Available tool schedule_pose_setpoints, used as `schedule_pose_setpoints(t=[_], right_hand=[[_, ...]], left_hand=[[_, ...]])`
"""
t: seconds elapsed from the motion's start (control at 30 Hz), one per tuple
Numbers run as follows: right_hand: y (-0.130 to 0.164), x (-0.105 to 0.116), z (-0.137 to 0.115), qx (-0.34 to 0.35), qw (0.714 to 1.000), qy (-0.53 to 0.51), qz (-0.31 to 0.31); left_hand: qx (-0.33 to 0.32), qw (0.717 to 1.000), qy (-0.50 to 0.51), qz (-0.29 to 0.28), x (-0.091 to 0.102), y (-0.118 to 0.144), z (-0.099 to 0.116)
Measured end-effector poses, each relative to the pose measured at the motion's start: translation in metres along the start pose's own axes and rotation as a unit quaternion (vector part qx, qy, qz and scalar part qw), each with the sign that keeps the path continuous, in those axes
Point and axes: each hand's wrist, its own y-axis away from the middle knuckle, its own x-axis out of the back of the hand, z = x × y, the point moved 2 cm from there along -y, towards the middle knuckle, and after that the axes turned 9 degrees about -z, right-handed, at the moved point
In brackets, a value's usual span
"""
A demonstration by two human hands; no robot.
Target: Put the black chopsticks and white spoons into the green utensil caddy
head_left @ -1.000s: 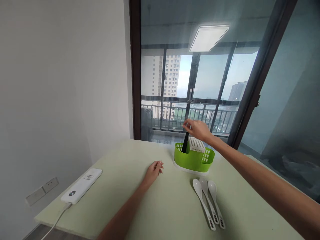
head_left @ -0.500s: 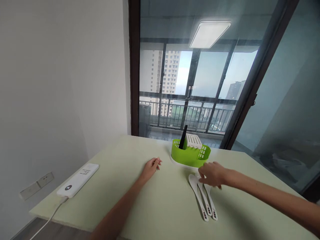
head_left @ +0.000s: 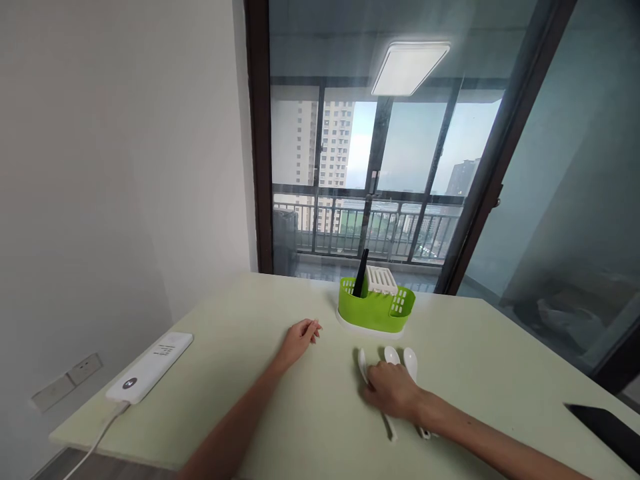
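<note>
My right hand (head_left: 393,392) is closed round the handle of a white spoon (head_left: 363,363), the leftmost of three. Its bowl tilts up on the far side of my fingers, and the handle end shows below my hand. Just to the right lie a second white spoon (head_left: 392,355) and a third white spoon (head_left: 411,363), with their handles partly hidden under my hand and forearm. Resting on the table, my left hand (head_left: 299,339) has its fingers loosely curled together, with nothing visible in them. Beyond both hands stands a green caddy (head_left: 373,311) on a white base.
Black chopsticks (head_left: 361,272) stand in the caddy, beside a white slatted piece (head_left: 382,279). A white power bank (head_left: 150,365) with a cable lies at the table's left edge. A dark flat object (head_left: 607,430) is at the right edge. Behind the table (head_left: 280,303) is a glass door.
My right hand has moved left and nearer from the spoon bowls to the leftmost spoon's handle. That spoon is now gripped and tilted, apart from the others. My left hand stays put.
</note>
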Motion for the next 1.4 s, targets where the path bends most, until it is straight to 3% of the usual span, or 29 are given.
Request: schedule_pose_setpoints(t=[0.17,0.33,0.4,0.5,0.6,0.73,0.83,0.93,1.1,1.23,1.3,1.4], right_hand=[[0.001,0.003,-0.007,0.086,0.984,-0.155,0.000],[0.023,0.006,-0.005,0.154,0.940,-0.305,-0.013],[0.032,0.005,0.001,0.184,0.891,-0.414,-0.036],[0.045,0.001,0.015,0.204,0.774,-0.595,-0.071],[0.056,-0.002,0.027,0.229,0.691,-0.679,-0.096],[0.070,-0.002,0.033,0.282,0.604,-0.737,-0.110],[0.077,0.002,0.033,0.316,0.570,-0.751,-0.108],[0.081,0.005,0.040,0.318,0.577,-0.748,-0.077],[0.087,-0.003,0.084,0.193,0.670,-0.714,0.064],[0.092,-0.023,0.123,0.088,0.707,-0.684,0.155],[0.090,-0.033,0.134,0.051,0.730,-0.660,0.170],[0.083,-0.047,0.139,0.025,0.746,-0.641,0.176]], left_hand=[[-0.010,0.999,-0.009,-0.052,-0.012,0.011,0.009],[-0.036,0.988,-0.006,-0.148,-0.033,0.027,0.049],[-0.044,0.980,-0.001,-0.193,-0.041,0.035,0.070],[-0.038,0.968,-0.009,-0.246,-0.053,0.050,0.100],[-0.058,0.961,-0.054,-0.264,-0.060,0.061,0.130],[-0.124,0.946,-0.133,-0.268,-0.064,0.069,0.168],[-0.149,0.939,-0.165,-0.263,-0.062,0.068,0.187],[-0.147,0.950,-0.182,-0.209,-0.048,0.061,0.197],[-0.087,0.963,-0.254,-0.025,0.014,0.035,0.203],[-0.086,0.911,-0.392,0.095,0.053,0.015,0.212],[-0.078,0.874,-0.466,0.109,0.055,0.004,0.215],[-0.074,0.824,-0.553,0.097,0.040,-0.017,0.214]])
